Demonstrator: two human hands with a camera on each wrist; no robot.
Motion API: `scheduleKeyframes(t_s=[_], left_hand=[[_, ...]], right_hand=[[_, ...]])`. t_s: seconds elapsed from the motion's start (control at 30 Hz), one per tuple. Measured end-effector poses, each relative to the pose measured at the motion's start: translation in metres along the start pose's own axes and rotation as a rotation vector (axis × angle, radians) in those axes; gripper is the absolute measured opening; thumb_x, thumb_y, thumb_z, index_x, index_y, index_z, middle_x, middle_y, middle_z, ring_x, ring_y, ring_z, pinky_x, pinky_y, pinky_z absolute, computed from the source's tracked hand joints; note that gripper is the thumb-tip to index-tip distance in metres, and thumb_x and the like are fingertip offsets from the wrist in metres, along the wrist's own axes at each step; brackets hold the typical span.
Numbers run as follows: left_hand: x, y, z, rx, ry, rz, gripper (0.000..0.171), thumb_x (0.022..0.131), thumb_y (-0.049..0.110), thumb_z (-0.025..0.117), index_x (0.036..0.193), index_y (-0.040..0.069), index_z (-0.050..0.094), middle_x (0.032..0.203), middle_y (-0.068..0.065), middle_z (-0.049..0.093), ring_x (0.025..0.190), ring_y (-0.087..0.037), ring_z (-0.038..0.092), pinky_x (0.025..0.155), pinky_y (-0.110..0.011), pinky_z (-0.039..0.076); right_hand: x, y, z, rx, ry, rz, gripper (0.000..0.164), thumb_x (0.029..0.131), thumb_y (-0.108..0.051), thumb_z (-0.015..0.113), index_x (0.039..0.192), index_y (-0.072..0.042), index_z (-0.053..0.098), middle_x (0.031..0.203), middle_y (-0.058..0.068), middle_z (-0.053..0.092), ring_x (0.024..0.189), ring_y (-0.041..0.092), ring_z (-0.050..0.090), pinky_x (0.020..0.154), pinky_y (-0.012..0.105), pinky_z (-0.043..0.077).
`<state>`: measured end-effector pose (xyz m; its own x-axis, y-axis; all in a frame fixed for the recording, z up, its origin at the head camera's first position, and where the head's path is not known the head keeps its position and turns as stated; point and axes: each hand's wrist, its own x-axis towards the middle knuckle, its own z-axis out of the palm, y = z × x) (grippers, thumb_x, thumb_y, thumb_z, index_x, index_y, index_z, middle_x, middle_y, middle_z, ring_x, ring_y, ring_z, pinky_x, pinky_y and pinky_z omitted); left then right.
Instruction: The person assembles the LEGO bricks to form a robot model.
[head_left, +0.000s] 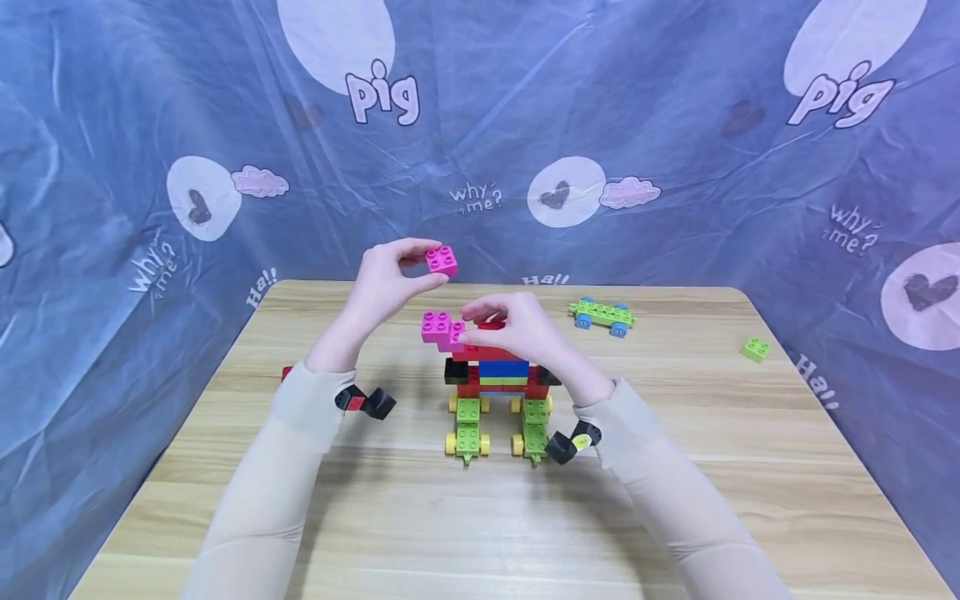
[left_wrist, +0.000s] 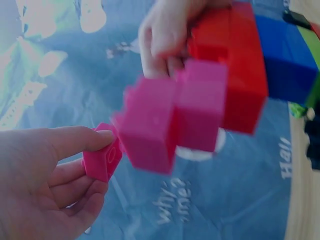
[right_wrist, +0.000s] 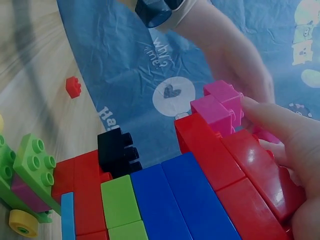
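Observation:
My left hand (head_left: 384, 277) pinches a loose pink brick (head_left: 442, 262) between thumb and fingers, raised above the left end of a built brick figure (head_left: 502, 372). Two joined pink bricks (head_left: 436, 327) jut out stepwise from the figure's red top bricks (right_wrist: 215, 157). The left wrist view has the loose pink brick tilted close beside the outer joined one. Around the red top, next to the inner pink brick, my right hand (head_left: 517, 327) grips the figure. Blue bricks (right_wrist: 186, 192) and black bricks (right_wrist: 116, 150) sit lower, over legs of green wheeled bases (head_left: 468, 425) with yellow wheels.
A green wheeled base (head_left: 603, 314) with blue wheels stands at the back right of the wooden table (head_left: 480, 525). A green brick (head_left: 755, 349) lies near the right edge. A red brick (right_wrist: 73, 87) lies on the left side. Printed blue cloth (head_left: 480, 125) hangs behind.

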<state>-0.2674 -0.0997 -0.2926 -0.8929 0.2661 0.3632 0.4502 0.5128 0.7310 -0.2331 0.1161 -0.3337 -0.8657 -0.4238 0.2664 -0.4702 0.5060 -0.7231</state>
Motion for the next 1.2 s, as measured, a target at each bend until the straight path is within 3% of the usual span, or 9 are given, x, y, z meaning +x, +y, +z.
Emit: scheduleKeyframes(t_s=[0.23,0.43,0.53,0.73,0.8,1.0,1.2], left_hand=[[-0.011,0.021,0.001,-0.041,0.039,0.063,0.045,0.079,0.02,0.08,0.121,0.01,0.067,0.116,-0.009,0.069,0.107,-0.023,0.063,0.095,-0.037,0.05],[-0.018,0.03,0.006,-0.071,0.063,0.146,0.043,0.079,0.017,0.08,0.119,0.007,0.067,0.116,-0.009,0.068,0.105,-0.02,0.062,0.096,-0.032,0.05],[-0.022,0.034,0.009,-0.097,0.065,0.165,0.042,0.079,0.015,0.08,0.119,0.006,0.068,0.115,-0.009,0.068,0.104,-0.02,0.062,0.095,-0.032,0.05],[-0.029,0.044,0.021,-0.133,0.049,0.198,0.041,0.079,0.013,0.079,0.118,0.005,0.068,0.113,-0.009,0.069,0.101,-0.02,0.064,0.094,-0.033,0.052],[-0.031,0.047,0.025,-0.142,0.036,0.202,0.041,0.079,0.013,0.08,0.118,0.005,0.068,0.113,-0.009,0.069,0.1,-0.02,0.064,0.094,-0.033,0.052],[-0.034,0.052,0.038,-0.15,-0.005,0.188,0.042,0.079,0.014,0.079,0.119,0.007,0.067,0.113,-0.008,0.069,0.101,-0.023,0.063,0.092,-0.034,0.052],[-0.036,0.053,0.054,-0.145,-0.071,0.155,0.044,0.08,0.018,0.079,0.121,0.01,0.066,0.115,-0.005,0.069,0.102,-0.019,0.063,0.091,-0.033,0.052]], right_hand=[[-0.007,0.001,-0.001,0.135,0.161,-0.047,0.026,0.083,-0.019,0.076,0.105,-0.005,0.072,0.099,0.008,0.073,0.089,0.019,0.067,0.083,0.037,0.056],[-0.015,0.0,-0.007,0.156,0.257,-0.069,0.024,0.083,-0.016,0.076,0.103,-0.004,0.072,0.099,0.009,0.073,0.089,0.018,0.067,0.081,0.034,0.055],[-0.02,0.001,-0.011,0.154,0.317,-0.114,0.022,0.083,-0.01,0.075,0.102,-0.001,0.072,0.098,0.012,0.073,0.087,0.016,0.067,0.08,0.038,0.055],[-0.031,0.003,-0.024,0.187,0.463,-0.224,0.018,0.08,0.002,0.075,0.098,0.005,0.072,0.094,0.019,0.072,0.082,0.0,0.066,0.079,0.024,0.054],[-0.036,0.005,-0.028,0.199,0.506,-0.217,0.019,0.079,0.003,0.074,0.098,0.005,0.072,0.094,0.015,0.073,0.083,0.001,0.066,0.077,0.018,0.053],[-0.053,0.016,-0.041,0.215,0.575,-0.146,0.019,0.081,0.003,0.073,0.1,0.005,0.071,0.09,-0.019,0.07,0.083,0.002,0.066,0.075,0.016,0.054],[-0.066,0.027,-0.049,0.239,0.559,-0.117,0.022,0.082,0.005,0.071,0.103,0.008,0.068,0.094,-0.021,0.069,0.087,0.002,0.066,0.078,0.016,0.054]])
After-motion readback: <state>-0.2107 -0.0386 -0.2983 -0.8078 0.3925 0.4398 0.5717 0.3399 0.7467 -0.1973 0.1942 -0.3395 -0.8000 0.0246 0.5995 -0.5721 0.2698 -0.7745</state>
